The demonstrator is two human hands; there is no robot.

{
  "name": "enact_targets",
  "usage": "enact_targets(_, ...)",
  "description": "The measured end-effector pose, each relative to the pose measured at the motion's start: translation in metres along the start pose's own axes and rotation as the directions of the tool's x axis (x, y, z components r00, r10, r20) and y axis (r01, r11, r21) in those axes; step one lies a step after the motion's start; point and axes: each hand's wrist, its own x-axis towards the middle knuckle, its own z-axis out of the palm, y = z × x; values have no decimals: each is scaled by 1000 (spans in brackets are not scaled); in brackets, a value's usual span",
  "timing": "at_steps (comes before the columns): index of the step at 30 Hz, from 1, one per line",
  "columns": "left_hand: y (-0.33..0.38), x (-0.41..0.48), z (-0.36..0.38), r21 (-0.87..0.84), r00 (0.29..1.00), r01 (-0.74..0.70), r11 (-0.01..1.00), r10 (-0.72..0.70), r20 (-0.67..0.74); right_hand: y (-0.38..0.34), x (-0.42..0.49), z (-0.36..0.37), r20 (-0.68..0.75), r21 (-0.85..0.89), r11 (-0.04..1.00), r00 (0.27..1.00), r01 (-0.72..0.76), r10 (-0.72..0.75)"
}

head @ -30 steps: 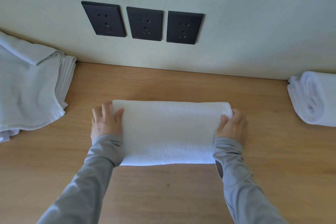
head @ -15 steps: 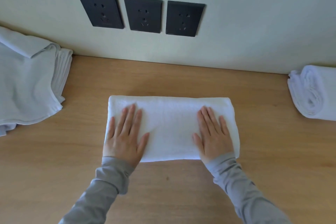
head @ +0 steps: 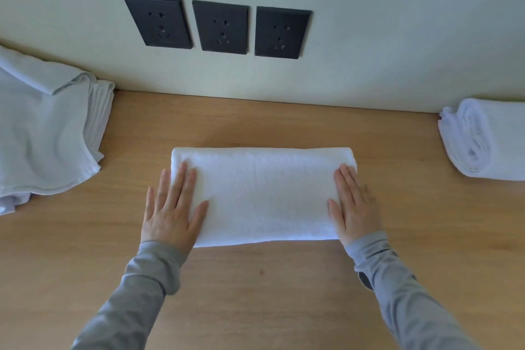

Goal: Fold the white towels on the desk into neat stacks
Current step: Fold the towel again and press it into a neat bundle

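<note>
The folded towel, laid on the desk with its long axis from 9 to 3 o'clock, is pressed at both ends by the flat left hand and right hand, nothing being gripped; the finished stack is seen at 2 o'clock, nearer the right hand, the loose pile at 10.

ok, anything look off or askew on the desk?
Nothing spilled or damaged. The centre towel lies square, with the left hand and right hand flat on its ends. Only the left towel pile looks untidy: its top layer is rumpled and its edges are uneven.
</note>
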Motion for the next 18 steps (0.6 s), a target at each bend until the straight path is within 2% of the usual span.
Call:
enact_targets(1, 4, -5, -1, -116, 995, 80, 990, -87, -52, -3, -4, -2, -22, 52, 995, 996, -87, 89)
enact_targets(2, 12, -12, -5, -283, 964, 206, 937, -244, -104, -6, -11, -3, -59, 169, 961, 971, -221, 233)
enact_targets(3, 18, -19, -6, -477, 883, 357, 803, -457, -108, -12, -20, -3, -78, 356, 858, 903, -370, 421)
enact_targets(4, 24, -25, -7, -639, 749, 495, 589, -661, -30, -20, -29, -2, -56, 559, 673, 788, -484, 614)
enact_targets(5, 29, -31, -7, -725, 599, 591, 354, -794, 101, -29, -39, -1, 13, 725, 439, 648, -530, 762)
enact_targets(6, 35, -38, -5, -760, 481, 633, 148, -844, 237, -38, -46, -1, 124, 819, 206, 517, -535, 847)
enact_targets(7, 41, -46, -2, -768, 414, 640, -19, -834, 365, -47, -51, 0, 278, 845, -23, 403, -534, 872)
enact_targets(8, 48, -53, 1, -764, 395, 625, -159, -780, 485, -55, -53, 2, 440, 816, -232, 310, -530, 843)
enact_targets(9, 57, -56, 1, -750, 408, 604, -272, -702, 583, -61, -54, 4, 578, 762, -404, 249, -506, 777)
enact_targets(10, 63, -57, 3, -730, 435, 583, -356, -623, 650, -66, -52, 3, 669, 713, -520, 232, -471, 706)
enact_targets(12, 73, -48, 2, -689, 467, 530, -494, -508, 724, -74, -41, -3, 747, 661, -631, 275, -406, 606)
enact_targets(14, 77, -33, 0, -666, 456, 466, -583, -486, 745, -79, -27, -10, 769, 640, -683, 301, -353, 564)
enact_targets(17, 85, -14, -5, -644, 391, 426, -635, -512, 764, -83, -11, -17, 808, 590, -722, 263, -362, 528)
enact_targets(18, 88, -11, -5, -647, 399, 398, -651, -512, 761, -84, -5, -18, 818, 575, -723, 252, -382, 517)
